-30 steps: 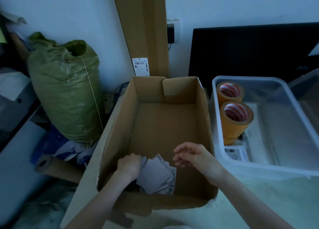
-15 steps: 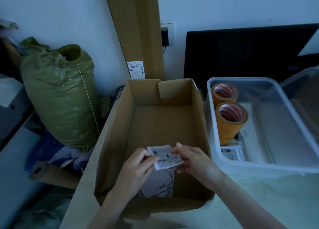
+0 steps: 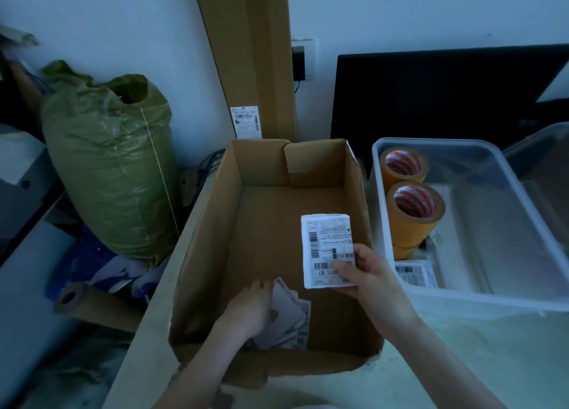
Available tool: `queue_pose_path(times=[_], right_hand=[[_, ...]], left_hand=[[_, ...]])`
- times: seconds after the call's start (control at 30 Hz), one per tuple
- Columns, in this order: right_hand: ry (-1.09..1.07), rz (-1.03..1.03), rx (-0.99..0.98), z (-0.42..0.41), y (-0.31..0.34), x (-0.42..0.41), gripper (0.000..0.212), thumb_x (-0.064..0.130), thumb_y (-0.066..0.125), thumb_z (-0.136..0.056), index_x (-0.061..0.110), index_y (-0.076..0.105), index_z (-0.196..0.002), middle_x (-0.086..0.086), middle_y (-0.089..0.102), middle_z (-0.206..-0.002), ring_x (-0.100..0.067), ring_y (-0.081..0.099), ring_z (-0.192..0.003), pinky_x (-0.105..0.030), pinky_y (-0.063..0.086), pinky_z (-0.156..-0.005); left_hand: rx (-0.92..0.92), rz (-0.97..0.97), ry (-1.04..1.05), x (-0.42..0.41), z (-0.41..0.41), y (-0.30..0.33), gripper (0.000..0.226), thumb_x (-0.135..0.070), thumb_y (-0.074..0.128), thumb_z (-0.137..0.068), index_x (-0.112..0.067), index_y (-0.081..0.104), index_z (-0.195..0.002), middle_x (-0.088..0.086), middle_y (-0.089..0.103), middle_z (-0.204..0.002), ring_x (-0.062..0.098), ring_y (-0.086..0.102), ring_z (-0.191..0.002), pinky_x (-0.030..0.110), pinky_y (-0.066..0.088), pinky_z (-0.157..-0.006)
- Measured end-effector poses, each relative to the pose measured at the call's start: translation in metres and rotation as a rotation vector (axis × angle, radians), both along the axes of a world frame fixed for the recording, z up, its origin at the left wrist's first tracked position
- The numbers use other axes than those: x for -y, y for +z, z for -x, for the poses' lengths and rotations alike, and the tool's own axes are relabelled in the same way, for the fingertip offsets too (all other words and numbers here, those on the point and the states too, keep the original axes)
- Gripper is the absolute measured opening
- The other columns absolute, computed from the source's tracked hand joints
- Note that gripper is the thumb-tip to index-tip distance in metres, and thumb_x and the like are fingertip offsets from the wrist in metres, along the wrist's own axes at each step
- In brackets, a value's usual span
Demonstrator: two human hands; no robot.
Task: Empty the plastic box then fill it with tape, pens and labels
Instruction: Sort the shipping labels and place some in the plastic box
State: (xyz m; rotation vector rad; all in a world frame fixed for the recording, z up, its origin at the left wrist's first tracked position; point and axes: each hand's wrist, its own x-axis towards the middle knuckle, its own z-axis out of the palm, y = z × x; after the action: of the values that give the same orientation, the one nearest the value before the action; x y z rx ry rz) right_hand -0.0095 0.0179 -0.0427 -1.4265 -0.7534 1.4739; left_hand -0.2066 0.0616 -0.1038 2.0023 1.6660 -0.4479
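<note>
Landmark: cardboard box [image 3: 277, 223] on the bench [image 3: 462, 362]. Right hand [image 3: 374, 280] grips a stack of labels [image 3: 328, 250], now lifted clear above the box's right half; half a second ago both hands pinched one label low in the box. Left hand [image 3: 251, 311] has dropped back to the loose labels [image 3: 288, 320] at the box's near wall; fingers rest on them, grip unclear. Plastic box [image 3: 523, 285], just right of the cardboard box, already holds two tape rolls [image 3: 412, 214] and some labels. Judgement: the stack goes there next; no pens seen.
</note>
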Motion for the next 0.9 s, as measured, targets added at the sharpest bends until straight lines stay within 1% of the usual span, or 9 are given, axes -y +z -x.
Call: queue_pose_path(times=[0.07,0.1,0.23,0.33,0.47,0.6,0.73,0.83,0.9], right_hand=[[-0.028,0.0,-0.06,0.0,0.002,0.002,0.022,0.005,0.059,-0.089,0.01,0.059,-0.11,-0.006,0.071,-0.105,-0.021,0.071,-0.096,-0.043,0.057,-0.085],[-0.04,0.001,-0.096,0.0,0.002,0.004,0.021,0.005,0.058,-0.089,0.01,0.058,-0.11,-0.006,0.071,-0.105,-0.021,0.071,-0.096,-0.042,0.058,-0.083],[-0.067,-0.008,-0.211,-0.001,0.005,0.008,0.019,0.005,0.056,-0.091,0.009,0.059,-0.109,-0.007,0.073,-0.101,-0.024,0.071,-0.094,-0.038,0.058,-0.075],[-0.082,-0.005,-0.272,-0.002,0.006,0.01,0.02,0.005,0.054,-0.092,0.011,0.059,-0.11,-0.007,0.073,-0.1,-0.025,0.072,-0.094,-0.035,0.06,-0.068],[-0.087,0.0,-0.32,-0.004,0.005,0.013,0.024,0.006,0.054,-0.092,0.013,0.058,-0.114,-0.009,0.07,-0.106,-0.027,0.071,-0.096,-0.035,0.06,-0.066],[-0.1,-0.007,-0.326,-0.003,0.003,0.016,0.026,0.005,0.052,-0.093,0.016,0.058,-0.117,-0.009,0.069,-0.11,-0.026,0.071,-0.097,-0.035,0.061,-0.066],[-0.122,-0.012,-0.321,-0.002,0.001,0.018,0.028,0.006,0.051,-0.094,0.018,0.059,-0.117,-0.008,0.069,-0.112,-0.025,0.07,-0.098,-0.034,0.06,-0.066],[-0.132,-0.018,-0.306,-0.003,0.0,0.02,0.03,0.006,0.051,-0.094,0.021,0.059,-0.12,-0.007,0.068,-0.113,-0.024,0.069,-0.101,-0.036,0.06,-0.071],[-0.139,-0.029,-0.287,-0.004,0.0,0.021,0.031,0.006,0.05,-0.095,0.023,0.059,-0.12,-0.005,0.069,-0.112,-0.024,0.069,-0.102,-0.039,0.059,-0.075]], left_hand=[[-0.123,0.123,-0.065,0.001,-0.009,-0.013,0.065,-0.027,0.059,-0.09,-0.018,0.025,-0.144,0.012,0.034,-0.143,0.028,0.044,-0.124,0.039,0.045,-0.097],[-0.178,0.141,-0.115,0.003,-0.014,-0.02,0.069,-0.027,0.062,-0.089,-0.017,0.022,-0.145,0.014,0.03,-0.144,0.032,0.041,-0.126,0.041,0.043,-0.099],[-0.353,0.074,-0.268,0.01,-0.029,-0.032,0.075,-0.027,0.064,-0.087,-0.013,0.018,-0.144,0.02,0.022,-0.146,0.039,0.034,-0.131,0.046,0.041,-0.1],[-0.354,0.098,-0.255,0.006,-0.031,-0.035,0.078,-0.025,0.065,-0.087,-0.014,0.015,-0.146,0.02,0.016,-0.15,0.043,0.028,-0.134,0.048,0.038,-0.102],[-0.315,0.097,-0.21,0.01,-0.029,-0.034,0.072,-0.025,0.06,-0.091,-0.016,0.015,-0.146,0.017,0.011,-0.153,0.042,0.024,-0.136,0.047,0.038,-0.103],[-0.336,0.025,-0.263,0.009,-0.03,-0.028,0.071,-0.025,0.058,-0.092,-0.012,0.014,-0.146,0.018,0.018,-0.151,0.038,0.035,-0.132,0.041,0.04,-0.101],[-0.327,0.003,-0.252,0.007,-0.03,-0.023,0.065,-0.018,0.053,-0.095,-0.006,0.017,-0.147,0.016,0.022,-0.151,0.031,0.038,-0.132,0.036,0.04,-0.101],[-0.238,0.004,-0.151,0.001,-0.024,-0.022,0.044,-0.014,0.049,-0.096,-0.011,0.037,-0.138,0.012,0.039,-0.141,0.025,0.051,-0.121,0.033,0.047,-0.094],[-0.161,-0.005,-0.042,-0.004,-0.015,-0.016,0.026,-0.015,0.044,-0.099,-0.014,0.053,-0.123,0.006,0.056,-0.123,0.019,0.059,-0.106,0.027,0.05,-0.082]])
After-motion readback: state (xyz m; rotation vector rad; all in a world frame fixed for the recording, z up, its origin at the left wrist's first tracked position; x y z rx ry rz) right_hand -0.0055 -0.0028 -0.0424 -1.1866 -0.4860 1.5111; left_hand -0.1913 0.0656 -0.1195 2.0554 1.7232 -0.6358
